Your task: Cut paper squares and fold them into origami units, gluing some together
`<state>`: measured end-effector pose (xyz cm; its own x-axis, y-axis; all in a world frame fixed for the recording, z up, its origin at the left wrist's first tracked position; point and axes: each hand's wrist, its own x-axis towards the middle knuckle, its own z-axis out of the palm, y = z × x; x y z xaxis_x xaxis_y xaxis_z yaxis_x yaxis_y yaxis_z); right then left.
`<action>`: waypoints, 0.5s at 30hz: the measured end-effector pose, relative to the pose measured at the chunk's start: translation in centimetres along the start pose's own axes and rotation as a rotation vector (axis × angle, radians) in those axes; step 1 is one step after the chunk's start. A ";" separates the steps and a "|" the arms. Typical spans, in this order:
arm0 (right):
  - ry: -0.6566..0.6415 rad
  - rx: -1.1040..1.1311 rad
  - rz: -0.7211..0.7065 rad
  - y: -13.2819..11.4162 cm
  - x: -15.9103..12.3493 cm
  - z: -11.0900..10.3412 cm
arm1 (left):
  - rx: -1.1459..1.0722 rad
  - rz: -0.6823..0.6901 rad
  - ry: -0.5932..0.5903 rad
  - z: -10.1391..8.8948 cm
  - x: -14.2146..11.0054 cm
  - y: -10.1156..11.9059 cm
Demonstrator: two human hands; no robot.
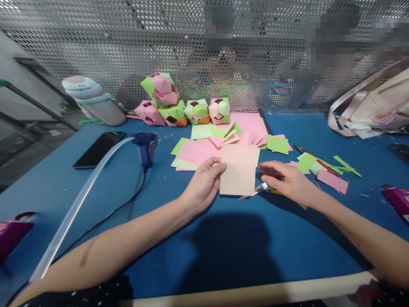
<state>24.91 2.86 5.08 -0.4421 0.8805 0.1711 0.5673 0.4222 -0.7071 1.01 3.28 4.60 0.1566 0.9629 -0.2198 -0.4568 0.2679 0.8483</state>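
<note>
A pale peach sheet of paper (238, 170) is pinched at its left edge by my left hand (207, 181), thumb on the near face. Close to the sheet's right edge, my right hand (289, 181) has its thumb and fingers apart, with nothing between them. Partly hidden under the sheet and my right hand lie scissors (262, 187), their blades pointing left. Behind the sheet spreads a loose pile of pink paper (198, 152) and green paper (277, 144). Folded paper balls (198, 111) in pink and green stand in a row at the back, one stacked on top.
On the left lie a blue glue gun (145, 149) with a long clear glue stick, a black phone (99, 149) and a bottle (96, 102). Paper scraps (332, 181) and a pen (300, 148) are at right. Behind the table rises a perforated metal panel (179, 47); a bag (377, 100) leans there.
</note>
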 end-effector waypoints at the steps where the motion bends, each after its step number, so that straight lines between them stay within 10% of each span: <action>1: 0.017 0.165 0.076 -0.6 0.2 0.4 | -0.015 -0.024 -0.016 0.2 -0.6 -0.4; 5: 0.008 0.410 0.224 -2.0 0.5 1.9 | 0.099 -0.093 -0.130 0.4 -2.5 -1.2; 15: -0.541 0.220 0.219 -1.1 -0.3 1.6 | 0.702 -0.068 -0.245 -2.6 -3.1 -1.3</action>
<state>23.32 1.79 4.74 -0.6539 0.6831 -0.3253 0.5538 0.1392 -0.8209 -1.17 0.01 2.94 0.3924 0.8884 -0.2384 0.2143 0.1638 0.9629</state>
